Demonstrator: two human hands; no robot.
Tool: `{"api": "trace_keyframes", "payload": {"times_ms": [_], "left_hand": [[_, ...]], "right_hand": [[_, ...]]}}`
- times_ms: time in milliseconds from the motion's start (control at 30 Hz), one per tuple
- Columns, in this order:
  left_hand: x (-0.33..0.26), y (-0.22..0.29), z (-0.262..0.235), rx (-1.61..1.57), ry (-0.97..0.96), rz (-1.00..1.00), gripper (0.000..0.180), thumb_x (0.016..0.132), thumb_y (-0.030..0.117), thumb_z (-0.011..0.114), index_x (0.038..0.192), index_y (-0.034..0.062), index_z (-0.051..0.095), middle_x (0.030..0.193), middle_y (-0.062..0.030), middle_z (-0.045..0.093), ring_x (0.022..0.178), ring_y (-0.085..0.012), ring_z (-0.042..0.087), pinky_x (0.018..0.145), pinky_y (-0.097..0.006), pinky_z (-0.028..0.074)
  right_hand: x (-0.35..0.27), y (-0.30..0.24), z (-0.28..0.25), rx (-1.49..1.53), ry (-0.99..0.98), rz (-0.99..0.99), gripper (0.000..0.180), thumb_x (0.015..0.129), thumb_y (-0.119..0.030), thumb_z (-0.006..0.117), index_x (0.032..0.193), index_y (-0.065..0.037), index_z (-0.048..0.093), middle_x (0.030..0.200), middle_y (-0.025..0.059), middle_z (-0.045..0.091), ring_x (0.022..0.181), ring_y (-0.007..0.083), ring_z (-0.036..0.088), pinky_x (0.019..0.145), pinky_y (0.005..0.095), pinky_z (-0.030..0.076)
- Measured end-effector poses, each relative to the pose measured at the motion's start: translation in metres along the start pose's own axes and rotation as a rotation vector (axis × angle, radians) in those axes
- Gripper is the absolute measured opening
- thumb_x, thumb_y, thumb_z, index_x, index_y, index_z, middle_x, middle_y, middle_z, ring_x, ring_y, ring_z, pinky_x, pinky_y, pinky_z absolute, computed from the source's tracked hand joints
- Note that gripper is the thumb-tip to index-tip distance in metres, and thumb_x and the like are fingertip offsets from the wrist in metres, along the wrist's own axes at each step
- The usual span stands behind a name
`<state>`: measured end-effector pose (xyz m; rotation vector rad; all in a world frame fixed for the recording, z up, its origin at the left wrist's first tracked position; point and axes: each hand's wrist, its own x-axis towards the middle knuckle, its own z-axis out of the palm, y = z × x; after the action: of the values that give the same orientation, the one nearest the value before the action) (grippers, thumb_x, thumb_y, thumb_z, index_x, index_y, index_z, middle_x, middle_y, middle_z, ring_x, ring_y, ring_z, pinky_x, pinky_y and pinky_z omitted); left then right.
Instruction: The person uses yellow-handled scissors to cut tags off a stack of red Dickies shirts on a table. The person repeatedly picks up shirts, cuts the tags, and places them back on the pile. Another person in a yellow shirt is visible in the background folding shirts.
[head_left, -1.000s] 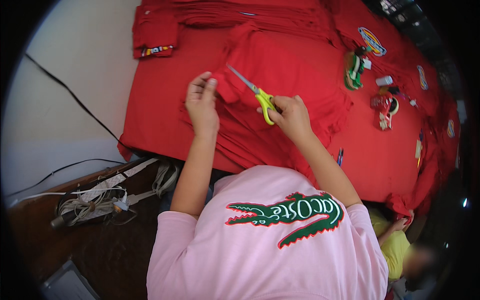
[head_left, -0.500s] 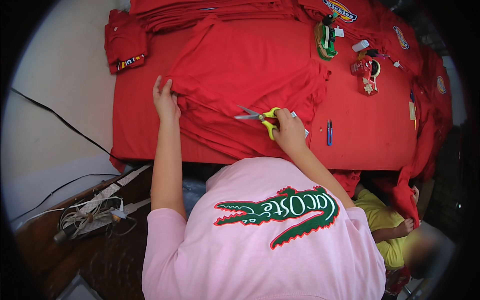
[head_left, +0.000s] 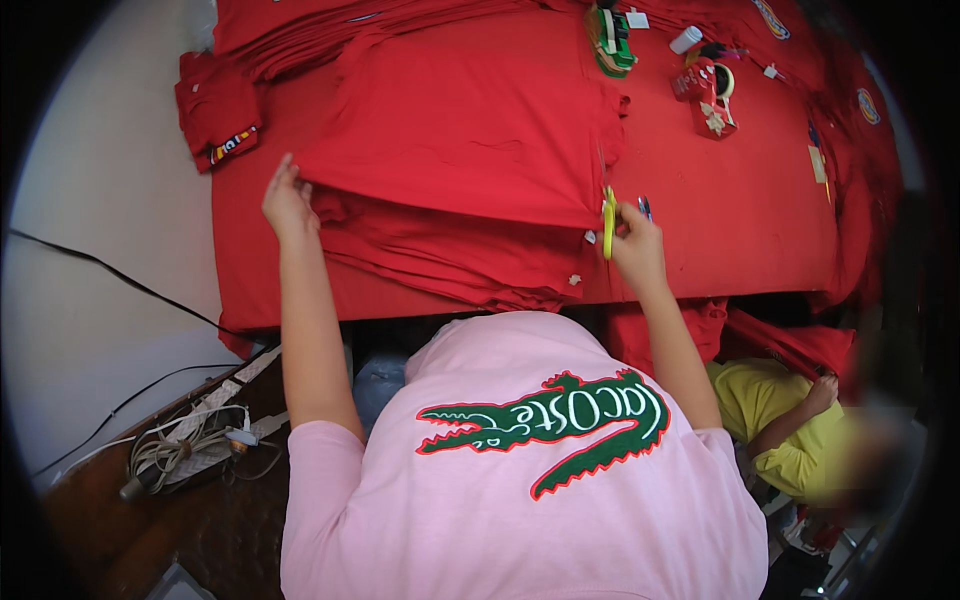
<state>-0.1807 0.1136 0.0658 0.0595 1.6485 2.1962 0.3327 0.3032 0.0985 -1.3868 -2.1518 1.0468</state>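
Observation:
A red garment is drawn out smooth, its near edge running taut between my two hands. My left hand is closed on the cloth's near left corner. My right hand holds scissors with yellow handles, turned edge-on beside the near right corner. Whether its fingers also pinch the cloth there is hidden. Beneath the lifted edge lies a loose heap of red garments with small white labels at its right end. Blue thread snips show just beyond my right hand, partly covered.
The table has a red cover. Farther back sit a green tape dispenser, a white cylinder and a red holder with a tape roll. A folded red garment lies far left. A person in yellow is at lower right.
The garment's near edge has been lifted and pulled straight. My right hand moved right with the scissors, which turned from pointing left to pointing away. The whole view shifted slightly.

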Motion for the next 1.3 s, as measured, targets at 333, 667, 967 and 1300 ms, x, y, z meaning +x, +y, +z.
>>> {"api": "trace_keyframes", "payload": {"times_ms": [333,667,967,1300], "left_hand": [[-0.139,0.107,0.163,0.232,-0.876,0.681,0.054,0.098,-0.006,0.066,0.151,0.0008,0.052,0.148,-0.0139,0.061,0.136,-0.0238,0.059,0.112,-0.037,0.051],[-0.262,-0.079,0.07,1.028,-1.264,0.625,0.021,0.087,0.02,0.08,0.105,0.0112,0.076,0.079,-0.0043,0.065,0.076,-0.0223,0.067,0.07,-0.037,0.052],[-0.265,-0.068,0.096,1.133,-1.31,0.534,0.016,0.09,0.023,0.077,0.103,0.0146,0.076,0.072,-0.0058,0.072,0.064,-0.0274,0.07,0.059,-0.04,0.053],[-0.254,-0.047,0.101,0.689,-0.759,0.546,0.016,0.1,0.008,0.063,0.115,0.006,0.069,0.091,-0.0114,0.075,0.085,-0.025,0.074,0.075,-0.036,0.058]], "right_hand": [[0.056,-0.06,-0.072,0.71,0.447,-0.175,0.032,0.098,-0.009,0.077,0.126,-0.002,0.065,0.108,0.0062,0.072,0.084,0.0145,0.073,0.071,0.0286,0.056],[-0.075,0.019,0.015,0.567,-0.109,0.38,0.035,0.097,-0.02,0.079,0.12,0.004,0.069,0.088,0.0045,0.073,0.072,0.0066,0.065,0.054,0.0234,0.054],[-0.049,-0.019,-0.01,0.553,-0.123,0.224,0.032,0.102,-0.011,0.07,0.129,0.006,0.065,0.089,0.0016,0.071,0.068,0.0045,0.063,0.053,0.0213,0.049],[-0.062,-0.005,0.009,0.341,-0.066,0.016,0.03,0.096,-0.021,0.076,0.115,0.002,0.074,0.074,0.0034,0.068,0.065,0.0066,0.06,0.059,0.0295,0.049]]}}
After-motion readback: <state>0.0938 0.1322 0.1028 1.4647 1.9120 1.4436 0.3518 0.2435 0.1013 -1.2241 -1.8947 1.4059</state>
